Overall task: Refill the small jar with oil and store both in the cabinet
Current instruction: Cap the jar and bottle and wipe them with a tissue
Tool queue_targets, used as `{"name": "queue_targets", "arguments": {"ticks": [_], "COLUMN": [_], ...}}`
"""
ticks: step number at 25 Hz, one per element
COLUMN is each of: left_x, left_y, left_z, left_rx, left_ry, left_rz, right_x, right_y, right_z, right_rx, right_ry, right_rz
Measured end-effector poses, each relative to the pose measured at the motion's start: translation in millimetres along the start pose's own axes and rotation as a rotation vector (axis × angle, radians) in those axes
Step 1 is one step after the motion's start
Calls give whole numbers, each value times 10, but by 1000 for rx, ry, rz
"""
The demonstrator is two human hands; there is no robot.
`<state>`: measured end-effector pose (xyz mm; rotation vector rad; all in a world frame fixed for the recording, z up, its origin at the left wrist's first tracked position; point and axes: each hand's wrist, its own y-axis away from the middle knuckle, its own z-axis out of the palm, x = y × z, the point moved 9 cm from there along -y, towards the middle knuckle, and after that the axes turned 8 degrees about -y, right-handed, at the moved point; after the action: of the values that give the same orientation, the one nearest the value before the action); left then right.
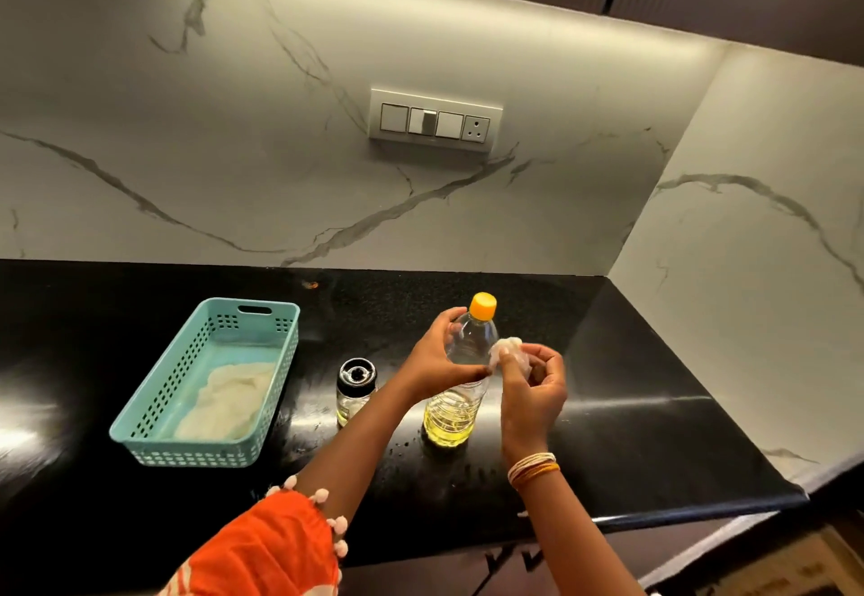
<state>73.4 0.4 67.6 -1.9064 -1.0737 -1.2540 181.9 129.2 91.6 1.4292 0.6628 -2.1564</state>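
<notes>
A clear plastic oil bottle (456,413) with an orange cap stands upright on the black counter (631,408), yellow oil filling its lower part. My left hand (437,357) grips the bottle's upper body from the left. My right hand (533,389) holds a crumpled white cloth (507,350) pressed against the bottle's right shoulder. The small glass jar (354,392) with a black lid stands upright just left of the bottle, behind my left forearm, with a little yellow oil at its bottom.
A teal perforated plastic basket (163,401) with a white cloth lying inside sits at the counter's left. A switch panel (435,120) is on the marble back wall. The counter ends at a marble side wall on the right. Dark cabinet fronts (505,567) run below the counter edge.
</notes>
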Motion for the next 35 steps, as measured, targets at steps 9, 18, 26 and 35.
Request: {"name": "queue_targets", "arguments": {"ticks": [9, 18, 26, 35], "left_x": [-236, -413, -429, -523], "left_y": [-20, -40, -22, 36], "left_z": [58, 231, 351, 309], "left_rx": [184, 146, -126, -3], "left_ry": [21, 79, -29, 86], "left_rz": [-35, -93, -151, -153], "right_x": [-19, 288, 254, 364], "right_y": [-225, -602, -447, -396], "right_z": [300, 285, 1191, 1286], "right_rx": [-174, -376, -1423, -1451], "right_ry": [205, 50, 194, 234], "right_rz": [-238, 108, 616, 700]}}
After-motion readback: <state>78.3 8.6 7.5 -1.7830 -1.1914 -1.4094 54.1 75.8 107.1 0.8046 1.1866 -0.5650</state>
